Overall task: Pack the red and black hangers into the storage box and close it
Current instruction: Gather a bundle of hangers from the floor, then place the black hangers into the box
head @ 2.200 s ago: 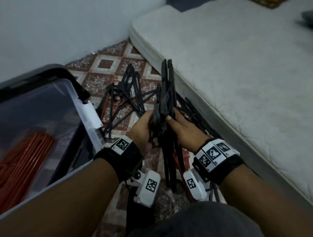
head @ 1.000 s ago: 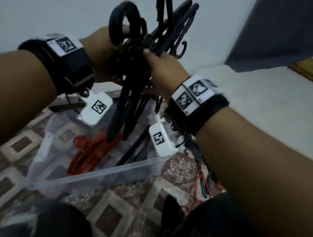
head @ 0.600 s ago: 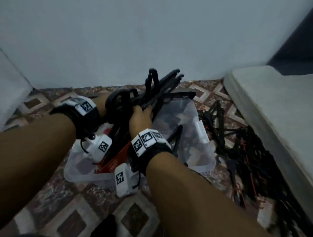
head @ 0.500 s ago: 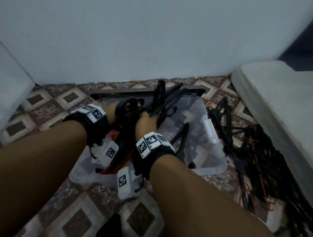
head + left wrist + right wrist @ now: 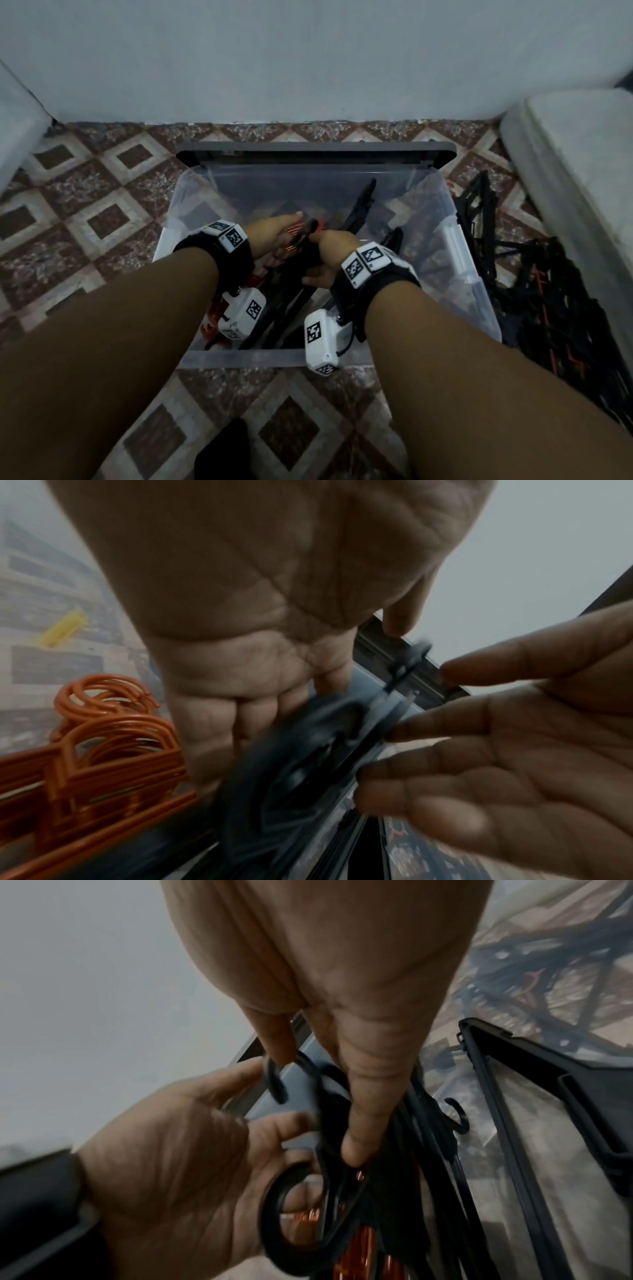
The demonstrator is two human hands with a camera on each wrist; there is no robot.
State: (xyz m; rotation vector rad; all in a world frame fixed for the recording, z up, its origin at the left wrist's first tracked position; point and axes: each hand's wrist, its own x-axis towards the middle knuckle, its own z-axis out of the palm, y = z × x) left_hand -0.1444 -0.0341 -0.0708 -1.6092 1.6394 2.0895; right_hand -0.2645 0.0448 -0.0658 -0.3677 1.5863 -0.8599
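Right grip (image 5: 323, 253) pinches black hangers (image 5: 359, 212), left grip (image 5: 270, 231) nearly flat against them; bundle may fan, snag red hangers (image 5: 103, 750), overhang storage box (image 5: 260, 358) rim.

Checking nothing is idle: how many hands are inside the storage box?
2, both inside: the left hand above the red hangers, the right hand beside it, touching the black hangers.

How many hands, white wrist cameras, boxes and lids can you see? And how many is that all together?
Hands: 2, the left hand and the right hand, which grips the black hangers
White wrist cameras: 2, the left wrist camera and the right wrist camera
Storage box: 1
Lid: 1
Total: 6
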